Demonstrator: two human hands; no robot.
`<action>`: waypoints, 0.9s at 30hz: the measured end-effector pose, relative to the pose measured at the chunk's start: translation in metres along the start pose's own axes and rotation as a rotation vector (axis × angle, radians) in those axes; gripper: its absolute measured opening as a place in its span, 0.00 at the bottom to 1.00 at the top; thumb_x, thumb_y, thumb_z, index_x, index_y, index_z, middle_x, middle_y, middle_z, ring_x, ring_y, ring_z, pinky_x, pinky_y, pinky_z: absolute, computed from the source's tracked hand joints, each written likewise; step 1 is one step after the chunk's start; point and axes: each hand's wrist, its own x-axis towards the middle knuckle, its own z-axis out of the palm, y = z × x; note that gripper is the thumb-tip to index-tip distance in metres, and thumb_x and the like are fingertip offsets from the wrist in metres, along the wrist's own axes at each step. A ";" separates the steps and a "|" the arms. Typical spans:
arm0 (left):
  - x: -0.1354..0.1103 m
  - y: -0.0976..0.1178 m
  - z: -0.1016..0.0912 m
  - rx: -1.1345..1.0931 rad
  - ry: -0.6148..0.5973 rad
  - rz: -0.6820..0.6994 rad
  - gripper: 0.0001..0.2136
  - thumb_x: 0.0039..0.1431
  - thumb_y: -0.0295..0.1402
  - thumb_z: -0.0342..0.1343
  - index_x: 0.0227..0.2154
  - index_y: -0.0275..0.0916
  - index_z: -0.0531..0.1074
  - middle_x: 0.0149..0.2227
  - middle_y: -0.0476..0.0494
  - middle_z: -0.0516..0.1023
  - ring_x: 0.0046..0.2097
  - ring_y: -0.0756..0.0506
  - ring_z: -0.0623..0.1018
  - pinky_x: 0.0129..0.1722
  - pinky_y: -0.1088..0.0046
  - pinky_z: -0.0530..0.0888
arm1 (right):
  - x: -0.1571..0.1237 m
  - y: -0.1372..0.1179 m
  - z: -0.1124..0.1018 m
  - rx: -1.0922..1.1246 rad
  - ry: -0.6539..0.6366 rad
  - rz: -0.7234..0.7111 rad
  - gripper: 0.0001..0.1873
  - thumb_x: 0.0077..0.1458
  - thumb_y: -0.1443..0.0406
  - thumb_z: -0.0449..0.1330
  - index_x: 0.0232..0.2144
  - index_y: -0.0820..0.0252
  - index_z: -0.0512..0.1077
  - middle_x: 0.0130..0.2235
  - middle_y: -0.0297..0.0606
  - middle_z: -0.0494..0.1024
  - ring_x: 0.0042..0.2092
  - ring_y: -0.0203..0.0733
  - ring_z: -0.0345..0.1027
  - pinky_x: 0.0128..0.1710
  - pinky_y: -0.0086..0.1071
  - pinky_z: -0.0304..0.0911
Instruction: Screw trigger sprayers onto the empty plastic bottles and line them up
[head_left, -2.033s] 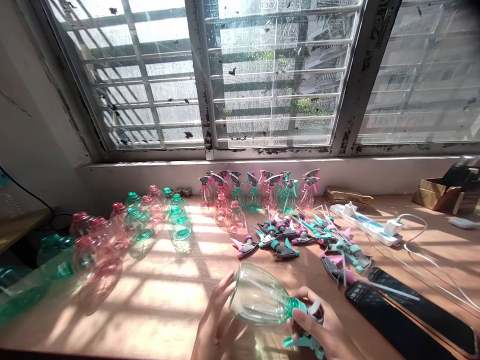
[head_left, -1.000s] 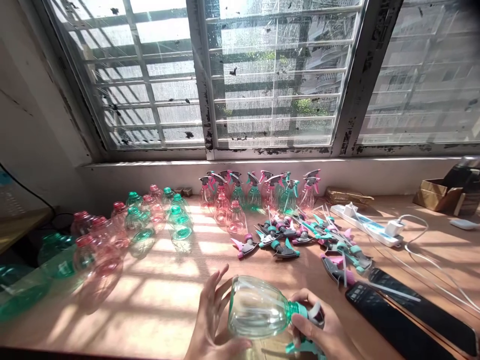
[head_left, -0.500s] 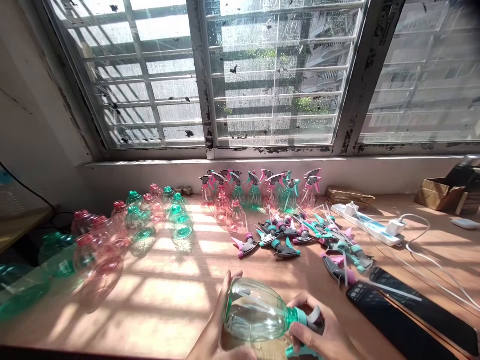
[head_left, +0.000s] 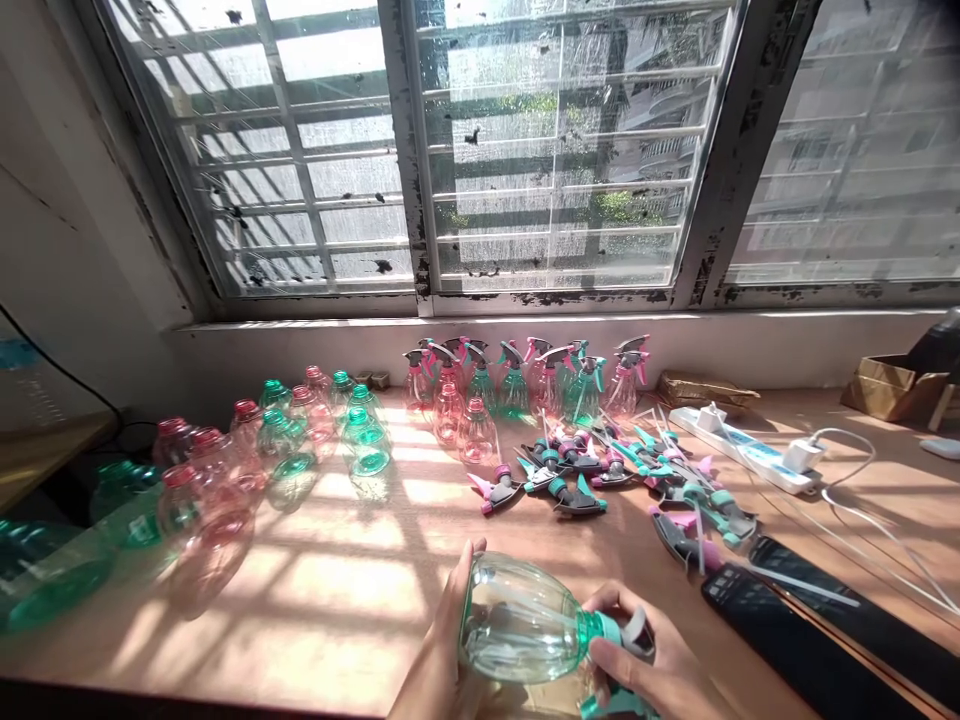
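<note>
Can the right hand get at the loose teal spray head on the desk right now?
Probably not without letting go first: the right hand is wrapped around the neck of the bottle. Once free, it likely could, since nothing appears to lie between it and the loose teal spray head.

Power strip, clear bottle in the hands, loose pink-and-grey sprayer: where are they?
Power strip [head_left: 739, 450], head view, white casing.
Clear bottle [head_left: 517, 620], head view, body.
Pink-and-grey sprayer [head_left: 501, 492], head view, grey body.

The left hand [head_left: 441, 645] curls upward, cupped, while the right hand [head_left: 646, 665] wraps closed.
</note>
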 end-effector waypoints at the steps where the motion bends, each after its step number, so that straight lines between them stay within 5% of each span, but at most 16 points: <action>1: 0.000 0.001 -0.001 0.004 -0.014 -0.006 0.39 0.64 0.52 0.55 0.72 0.60 0.40 0.75 0.38 0.49 0.58 0.32 0.75 0.62 0.48 0.69 | 0.000 0.001 -0.001 0.001 -0.001 0.001 0.28 0.50 0.48 0.73 0.40 0.59 0.68 0.23 0.33 0.81 0.25 0.38 0.74 0.29 0.30 0.66; 5: -0.001 0.005 -0.007 -0.052 -0.094 0.000 0.53 0.52 0.56 0.66 0.73 0.56 0.39 0.76 0.39 0.46 0.69 0.27 0.63 0.66 0.50 0.65 | 0.001 0.001 -0.001 -0.009 -0.012 -0.007 0.27 0.51 0.48 0.72 0.39 0.59 0.69 0.24 0.33 0.81 0.25 0.38 0.74 0.28 0.29 0.64; 9: 0.001 0.007 -0.013 -0.118 -0.105 0.000 0.45 0.57 0.56 0.60 0.72 0.56 0.45 0.75 0.41 0.51 0.67 0.27 0.66 0.65 0.50 0.66 | 0.001 -0.002 0.002 -0.016 -0.020 -0.002 0.27 0.49 0.46 0.72 0.37 0.59 0.69 0.23 0.33 0.80 0.24 0.38 0.75 0.27 0.29 0.64; 13: 0.002 0.013 -0.010 -0.129 -0.079 0.018 0.45 0.56 0.48 0.66 0.71 0.53 0.50 0.74 0.41 0.54 0.71 0.25 0.58 0.64 0.52 0.68 | -0.001 -0.007 0.001 0.043 -0.034 0.069 0.29 0.48 0.44 0.72 0.37 0.58 0.69 0.23 0.33 0.81 0.21 0.37 0.73 0.23 0.27 0.59; 17: 0.001 0.018 -0.006 -0.089 -0.001 0.054 0.35 0.64 0.43 0.60 0.70 0.57 0.52 0.73 0.45 0.56 0.72 0.30 0.57 0.71 0.53 0.57 | -0.002 -0.008 0.001 0.033 0.015 0.063 0.29 0.48 0.44 0.72 0.39 0.58 0.68 0.23 0.34 0.81 0.22 0.39 0.75 0.24 0.28 0.62; 20: -0.001 0.017 -0.007 -0.084 -0.063 0.009 0.41 0.61 0.45 0.63 0.72 0.57 0.46 0.74 0.43 0.54 0.72 0.29 0.59 0.70 0.51 0.58 | -0.003 -0.007 0.001 0.022 0.016 0.057 0.28 0.50 0.45 0.71 0.39 0.58 0.68 0.24 0.34 0.82 0.23 0.39 0.75 0.26 0.28 0.63; 24: -0.003 0.013 -0.009 -0.165 -0.113 -0.068 0.52 0.56 0.51 0.66 0.73 0.55 0.37 0.76 0.41 0.49 0.74 0.29 0.50 0.72 0.49 0.51 | -0.002 -0.003 -0.001 0.029 -0.046 0.040 0.26 0.52 0.47 0.71 0.39 0.58 0.68 0.23 0.33 0.81 0.23 0.38 0.76 0.26 0.27 0.62; 27: -0.003 0.008 -0.011 -0.337 -0.118 -0.149 0.51 0.56 0.50 0.66 0.73 0.55 0.37 0.75 0.41 0.52 0.73 0.31 0.57 0.71 0.51 0.56 | -0.001 0.000 -0.002 0.020 -0.058 0.028 0.26 0.52 0.47 0.71 0.38 0.59 0.68 0.23 0.34 0.81 0.24 0.39 0.76 0.26 0.28 0.64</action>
